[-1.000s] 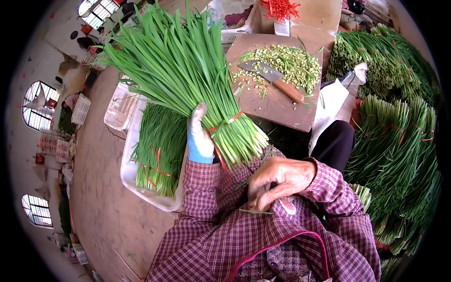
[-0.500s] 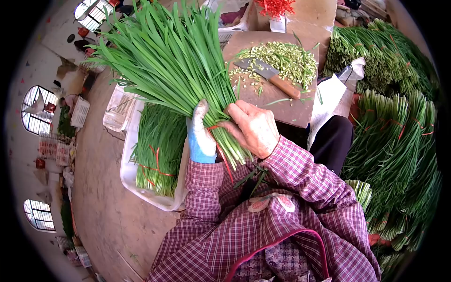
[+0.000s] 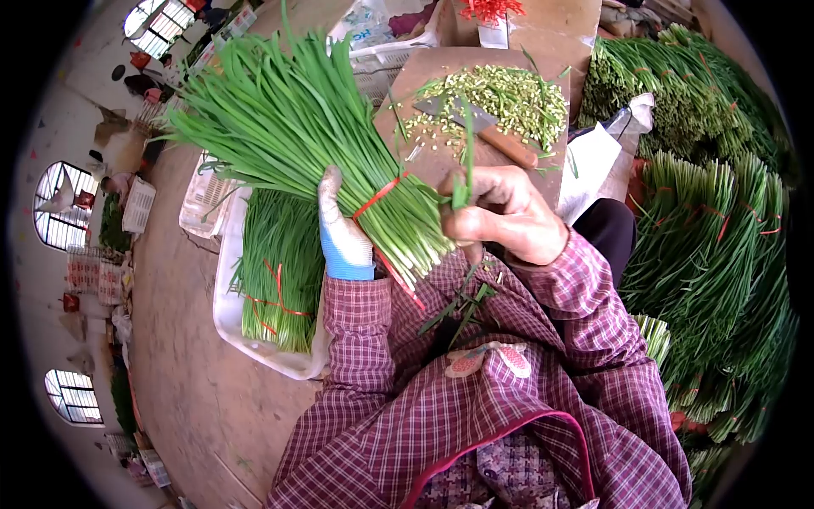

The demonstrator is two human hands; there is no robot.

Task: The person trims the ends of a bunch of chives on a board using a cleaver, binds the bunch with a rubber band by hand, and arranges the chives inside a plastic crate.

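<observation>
Green bundle (image 3: 292,140): one, left fingers (image 3: 329,188) clamped | right fingers (image 3: 476,226) pinching loose greenery (image 3: 469,146) | knife (image 3: 500,142): one

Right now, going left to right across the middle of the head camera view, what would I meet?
Arched barred window, distant white slatted crate, white tray holding banded garlic chives, gloved left hand, bare right hand, dark-trousered knee, heaped garlic-chive bundles.

The held leaves (image 3: 280,119) look smooth, the knife handle (image 3: 509,148) wooden
</observation>
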